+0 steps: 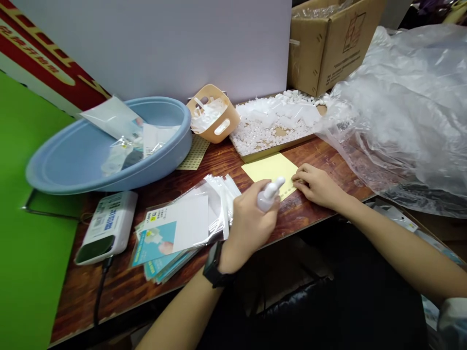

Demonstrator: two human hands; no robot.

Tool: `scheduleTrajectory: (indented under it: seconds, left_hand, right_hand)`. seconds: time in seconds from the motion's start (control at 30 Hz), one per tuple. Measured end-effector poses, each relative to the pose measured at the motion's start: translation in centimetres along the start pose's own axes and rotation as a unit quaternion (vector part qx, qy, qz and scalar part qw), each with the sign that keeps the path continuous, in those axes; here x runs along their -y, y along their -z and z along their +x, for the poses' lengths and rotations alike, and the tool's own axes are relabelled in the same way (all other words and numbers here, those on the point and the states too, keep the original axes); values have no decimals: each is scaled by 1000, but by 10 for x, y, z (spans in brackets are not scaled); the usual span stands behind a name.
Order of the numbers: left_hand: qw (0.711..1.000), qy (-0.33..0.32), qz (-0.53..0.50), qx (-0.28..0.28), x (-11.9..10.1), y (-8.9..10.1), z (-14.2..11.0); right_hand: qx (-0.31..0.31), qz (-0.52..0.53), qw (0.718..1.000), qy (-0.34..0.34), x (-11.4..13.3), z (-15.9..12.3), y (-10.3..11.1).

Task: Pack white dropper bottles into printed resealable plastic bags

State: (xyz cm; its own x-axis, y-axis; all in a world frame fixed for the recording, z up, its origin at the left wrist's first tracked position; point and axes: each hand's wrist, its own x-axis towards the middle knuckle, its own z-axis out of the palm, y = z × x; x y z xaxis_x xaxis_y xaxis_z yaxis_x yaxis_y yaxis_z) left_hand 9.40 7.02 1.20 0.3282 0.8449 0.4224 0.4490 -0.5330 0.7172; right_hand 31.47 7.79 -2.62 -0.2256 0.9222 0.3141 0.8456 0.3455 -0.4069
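Note:
My left hand [253, 226], with a black watch at the wrist, is closed around a small white bottle-like piece [269, 195] with a nozzle-shaped top pointing up and right. Its lower part is hidden in the palm. A yellow sticker sheet [270, 167] lies on the table, with a row of small round stickers along its near edge. At the sheet's right edge, the bent fingers of my right hand [317, 185] pinch together. Whether a loose sticker is between them cannot be made out. Beside my left hand lies a stack of clear packets with printed cards [189, 214].
A blue basin [160, 172] holding packets stands at left, near a white device with a cable [107, 226]. Behind are an orange basket [215, 124] of white pieces and a shallow tray [255, 153] of small white parts. A carton [339, 48] and plastic sheeting [404, 107] occupy the right.

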Motion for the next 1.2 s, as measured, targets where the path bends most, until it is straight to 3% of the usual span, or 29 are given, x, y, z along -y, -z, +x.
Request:
scheduleTrajectory:
  seconds: [0.13, 0.3, 0.6, 1.2]
  left_hand:
    - [982, 130, -137, 20, -8, -33, 6]
    - [944, 223, -240, -40, 18, -59, 16]
    - [930, 231, -281, -53, 25, -62, 14]
    - [930, 239, -275, -43, 23, -61, 15]
  right_hand:
    - [1, 16, 1000, 0, -2, 1, -4]
    - [8, 29, 1000, 1, -4, 2, -2]
    - [-1, 43, 999, 25, -10, -5, -5]
    - [9, 58, 998, 3, -6, -5, -2]
